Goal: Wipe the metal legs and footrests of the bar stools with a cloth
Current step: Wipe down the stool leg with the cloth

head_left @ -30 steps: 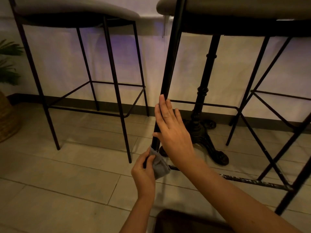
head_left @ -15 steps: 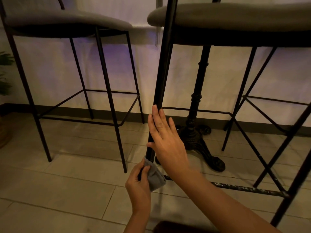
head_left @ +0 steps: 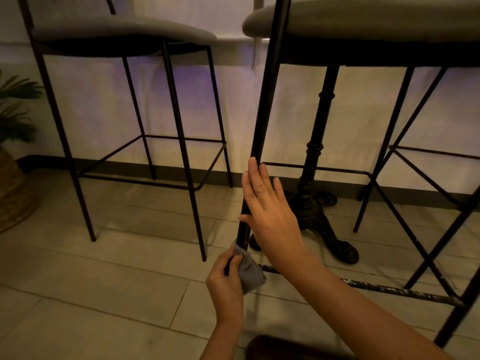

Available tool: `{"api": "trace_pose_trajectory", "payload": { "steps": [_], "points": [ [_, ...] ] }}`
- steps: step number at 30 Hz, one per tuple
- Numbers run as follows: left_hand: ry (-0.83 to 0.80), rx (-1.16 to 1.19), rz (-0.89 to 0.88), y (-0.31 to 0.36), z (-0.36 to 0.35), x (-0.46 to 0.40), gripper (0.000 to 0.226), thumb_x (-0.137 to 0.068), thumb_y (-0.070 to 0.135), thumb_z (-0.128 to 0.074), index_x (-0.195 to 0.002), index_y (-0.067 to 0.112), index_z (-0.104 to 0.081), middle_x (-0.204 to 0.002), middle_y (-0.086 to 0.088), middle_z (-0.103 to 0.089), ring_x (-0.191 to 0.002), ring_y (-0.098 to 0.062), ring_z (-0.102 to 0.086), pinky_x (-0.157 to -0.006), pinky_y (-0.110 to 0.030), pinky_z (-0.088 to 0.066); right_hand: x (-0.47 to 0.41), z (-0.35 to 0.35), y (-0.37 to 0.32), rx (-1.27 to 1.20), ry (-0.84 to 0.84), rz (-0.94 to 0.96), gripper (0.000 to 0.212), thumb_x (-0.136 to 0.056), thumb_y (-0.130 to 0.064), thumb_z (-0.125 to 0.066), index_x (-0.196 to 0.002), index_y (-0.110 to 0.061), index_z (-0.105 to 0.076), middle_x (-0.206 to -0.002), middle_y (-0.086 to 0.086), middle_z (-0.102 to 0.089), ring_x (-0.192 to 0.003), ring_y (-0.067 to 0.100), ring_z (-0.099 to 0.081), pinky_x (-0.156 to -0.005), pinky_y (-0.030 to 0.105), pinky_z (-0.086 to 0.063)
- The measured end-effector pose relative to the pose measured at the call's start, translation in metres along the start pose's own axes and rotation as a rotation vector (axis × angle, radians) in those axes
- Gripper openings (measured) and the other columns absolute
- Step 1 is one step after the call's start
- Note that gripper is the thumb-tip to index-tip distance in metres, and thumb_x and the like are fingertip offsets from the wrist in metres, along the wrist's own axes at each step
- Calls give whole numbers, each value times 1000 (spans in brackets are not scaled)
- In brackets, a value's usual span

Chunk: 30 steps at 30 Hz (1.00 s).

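Now | stools: two | left hand grips cloth | right hand flat on leg

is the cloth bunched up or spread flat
Bunched up. The grey cloth is wadded in the left hand and wrapped around the bottom of the black stool leg, not spread flat.

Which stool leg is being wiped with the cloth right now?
The near stool's front leg, the thick post in mid-frame. The left hand grips the grey cloth around its base; the right hand rests flat against it. No other leg is touched.
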<state>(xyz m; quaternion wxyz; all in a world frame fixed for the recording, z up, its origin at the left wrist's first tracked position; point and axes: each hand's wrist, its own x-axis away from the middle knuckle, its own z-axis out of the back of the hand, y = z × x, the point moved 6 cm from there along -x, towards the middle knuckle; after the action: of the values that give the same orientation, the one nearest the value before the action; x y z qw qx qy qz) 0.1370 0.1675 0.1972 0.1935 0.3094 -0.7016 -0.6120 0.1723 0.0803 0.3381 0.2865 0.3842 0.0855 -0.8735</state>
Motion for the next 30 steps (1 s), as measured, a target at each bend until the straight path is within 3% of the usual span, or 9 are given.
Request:
{"api": "trace_pose_trajectory", "payload": {
  "steps": [9,15,19,26,30],
  "points": [
    [-22,35,-40,8,-4,-1,23,-84,-4,-59,-99,12,-65,-92,8,-65,-85,9,-61,-78,-6,-47,0,0,1,-15,7,1,100,-72,-17,-76,-145,-6,-8,-153,2,8,-142,22,5,-116,36,0],
    [26,40,38,-13,4,6,22,-84,-5,-59,-98,11,-65,-93,3,-65,-88,-2,-61,-75,-5,-46,0,-1,1,-16,26,5,101,-71,-17,-77,-145,-6,-8,-153,10,-2,-142,25,1,-116,41,-7],
    [23,31,56,-20,8,7,20,-84,-6,-58,-101,4,-66,-91,1,-65,-84,-1,-60,-69,-3,-45,-1,0,1,-25,44,15,101,-69,-17,-78,-144,-4,-12,-152,12,-7,-141,26,-2,-115,43,-9],
    [35,90,53,-14,3,5,20,-84,0,-61,-99,12,-66,-94,6,-66,-91,3,-62,-81,-9,-48,-1,-1,1,-46,65,29,101,-69,-15,-78,-144,-4,-12,-152,13,-10,-141,26,-4,-114,44,-11],
    [47,77,60,-23,6,7,20,-84,0,-60,-98,13,-66,-94,4,-66,-91,-3,-62,-79,-8,-48,3,-3,4,-70,61,22,97,-72,-14,-77,-145,-6,-13,-153,12,-10,-142,26,-3,-116,42,-8]
  ]
}}
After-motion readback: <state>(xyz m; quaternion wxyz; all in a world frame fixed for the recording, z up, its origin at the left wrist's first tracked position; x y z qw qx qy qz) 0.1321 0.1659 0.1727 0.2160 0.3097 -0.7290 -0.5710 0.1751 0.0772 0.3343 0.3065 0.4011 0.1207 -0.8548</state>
